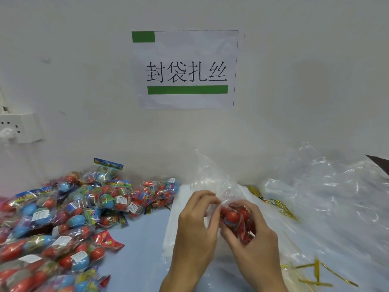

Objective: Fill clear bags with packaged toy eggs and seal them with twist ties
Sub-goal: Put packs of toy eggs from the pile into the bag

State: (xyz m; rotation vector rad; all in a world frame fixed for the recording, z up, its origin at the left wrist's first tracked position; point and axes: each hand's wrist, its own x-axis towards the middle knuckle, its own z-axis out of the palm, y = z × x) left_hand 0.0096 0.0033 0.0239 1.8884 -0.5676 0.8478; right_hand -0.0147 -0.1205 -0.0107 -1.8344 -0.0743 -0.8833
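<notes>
Holding a packet of toy eggs (236, 220) inside a clear bag (212, 178), both hands are working just above the worktop (139, 249). The right hand (252, 245) is curling its fingers around the packet from below and the right, gripping it through the film. The left hand (197, 226) is pinching the bag's film just left of the packet, while the bag's loose top is rising behind the fingers. A heap of egg packets (63, 218) is lying well to the left; gold twist ties (315, 272) are lying near the right hand.
</notes>
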